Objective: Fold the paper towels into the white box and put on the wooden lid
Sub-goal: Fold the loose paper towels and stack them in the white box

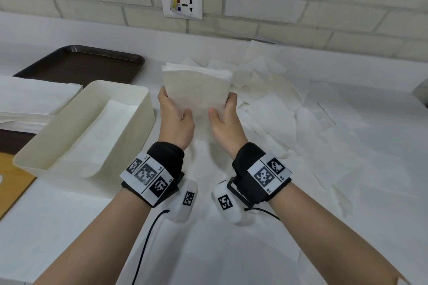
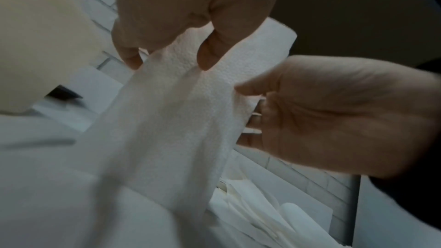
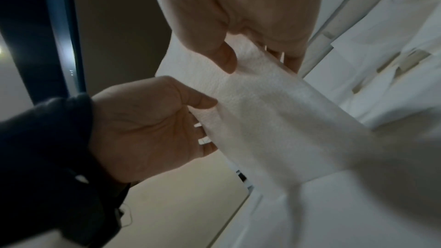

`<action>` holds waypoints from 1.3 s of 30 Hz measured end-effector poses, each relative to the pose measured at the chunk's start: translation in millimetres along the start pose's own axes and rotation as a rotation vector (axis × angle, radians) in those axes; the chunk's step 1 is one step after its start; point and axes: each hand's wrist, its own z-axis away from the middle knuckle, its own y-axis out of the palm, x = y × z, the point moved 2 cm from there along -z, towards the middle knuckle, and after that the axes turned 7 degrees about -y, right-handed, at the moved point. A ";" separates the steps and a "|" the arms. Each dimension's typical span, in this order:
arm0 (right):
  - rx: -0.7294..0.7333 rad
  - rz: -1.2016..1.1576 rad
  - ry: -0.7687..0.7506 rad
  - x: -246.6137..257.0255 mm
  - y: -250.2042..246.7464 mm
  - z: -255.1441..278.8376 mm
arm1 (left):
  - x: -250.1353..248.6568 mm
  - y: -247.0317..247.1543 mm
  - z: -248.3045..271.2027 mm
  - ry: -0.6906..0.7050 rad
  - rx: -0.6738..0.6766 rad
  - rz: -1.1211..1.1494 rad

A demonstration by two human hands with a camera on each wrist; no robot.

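A thick stack of folded white paper towels (image 1: 196, 90) is held upright above the table, just right of the white box (image 1: 139, 129). My left hand (image 1: 176, 113) grips its lower left edge, thumb in front and fingers behind. My right hand (image 1: 223, 111) grips the lower right edge the same way. In the left wrist view my left hand (image 2: 167, 59) pinches the stack (image 2: 179, 120); in the right wrist view my right hand (image 3: 259, 63) pinches the stack (image 3: 274, 120). One flat towel lies in the box. The wooden lid (image 1: 11, 169) shows at the far left edge.
Several loose unfolded towels (image 1: 278, 104) lie scattered across the table to the right and behind. Another flat pile of towels (image 1: 30, 102) sits left of the box, with a dark brown tray (image 1: 88, 62) behind it. A brick wall with a socket (image 1: 181, 3) closes the back.
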 end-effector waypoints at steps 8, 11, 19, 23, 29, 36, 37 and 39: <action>0.025 0.218 -0.052 7.9 -5.7 -4.4 | 4.0 -1.2 -1.6 -0.161 -0.020 -0.056; 0.041 0.337 -0.191 18.2 -13.2 -10.5 | -0.5 -7.5 -5.2 -0.115 -0.099 0.026; 0.258 1.005 -0.385 40.8 -33.6 -32.2 | -7.4 -24.8 -11.8 0.162 -0.163 -0.179; 0.377 1.202 -0.350 40.0 -30.7 -40.3 | 7.2 -16.7 -10.7 -0.151 -0.038 -0.187; 0.629 1.334 -0.191 11.0 -15.5 -32.5 | 33.4 -4.3 -6.6 -0.454 0.037 -0.223; 0.497 1.309 -0.323 16.7 -14.5 -35.1 | 33.4 -2.6 -7.3 -0.440 -0.094 0.020; 0.484 1.308 -0.334 16.9 -14.4 -34.8 | 33.3 -2.6 -6.8 -0.421 -0.124 0.070; 0.497 1.307 -0.319 13.6 -13.3 -32.6 | 35.8 -2.5 -6.1 -0.411 -0.139 0.114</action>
